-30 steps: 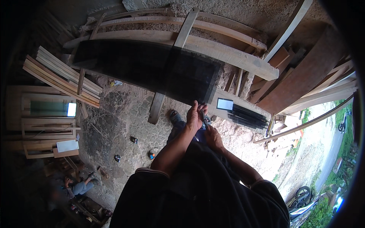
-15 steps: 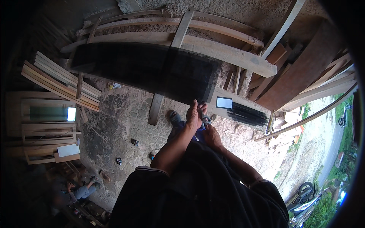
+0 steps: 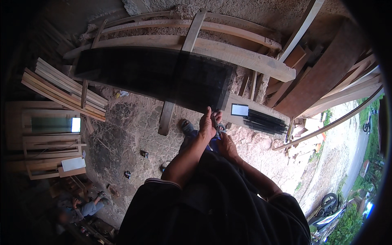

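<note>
My left hand [image 3: 208, 125] is held in front of me with its thumb pointing up and its fingers curled in. Just right of it and closer to my body, my right hand [image 3: 227, 146] is closed on a slim dark tool [image 3: 217, 127], whose tip reaches toward the left palm. The tool's kind is too small to tell, and whether the left fingers hold anything is hidden. Beyond both hands lies a large dark, see-through sheet [image 3: 134, 71], its near edge close to my left thumb. Several narrow black strips [image 3: 265, 122] lie to the right beside a small bright rectangular pane [image 3: 239, 110].
The sheet rests across wooden crosspieces [image 3: 166, 116] and a long beam [image 3: 253, 63]. Stacked slats [image 3: 65, 96] and wooden frames [image 3: 53, 143] stand at left. A person [image 3: 83, 206] sits lower left. Boards [image 3: 322, 73] lean at right, near a motorbike [image 3: 328, 204].
The whole view has shifted very slightly. Both hands keep nearly the same pose, and the seated person's arm has moved a little.
</note>
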A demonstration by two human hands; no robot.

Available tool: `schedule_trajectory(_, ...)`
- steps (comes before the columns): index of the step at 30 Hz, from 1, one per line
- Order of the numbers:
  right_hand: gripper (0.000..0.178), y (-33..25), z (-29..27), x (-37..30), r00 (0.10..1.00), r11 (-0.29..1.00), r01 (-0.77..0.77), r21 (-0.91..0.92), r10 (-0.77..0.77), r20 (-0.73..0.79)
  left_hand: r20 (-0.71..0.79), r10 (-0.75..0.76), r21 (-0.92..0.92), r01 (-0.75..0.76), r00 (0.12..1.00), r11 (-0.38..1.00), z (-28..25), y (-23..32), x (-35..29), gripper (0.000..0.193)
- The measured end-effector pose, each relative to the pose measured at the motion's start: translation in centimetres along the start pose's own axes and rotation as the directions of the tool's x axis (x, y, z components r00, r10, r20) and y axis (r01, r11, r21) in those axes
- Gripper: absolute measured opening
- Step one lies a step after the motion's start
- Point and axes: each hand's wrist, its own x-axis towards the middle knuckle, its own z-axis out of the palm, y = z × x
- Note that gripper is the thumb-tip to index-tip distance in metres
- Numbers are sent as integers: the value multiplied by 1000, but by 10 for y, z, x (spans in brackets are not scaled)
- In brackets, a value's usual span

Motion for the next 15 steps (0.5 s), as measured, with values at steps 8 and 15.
schedule_trajectory(8, 43, -1, -4, -1, 1000, 999, -4, 54, 3, 22, -49, -7, -51, 4, 999, 999, 2, -1, 0, 70)
schedule_trajectory(15, 38, 1, -2, 2, 993, 992, -102, 71, 97, 67, -40, 8, -59, -10, 999, 998, 2, -3, -2, 70)
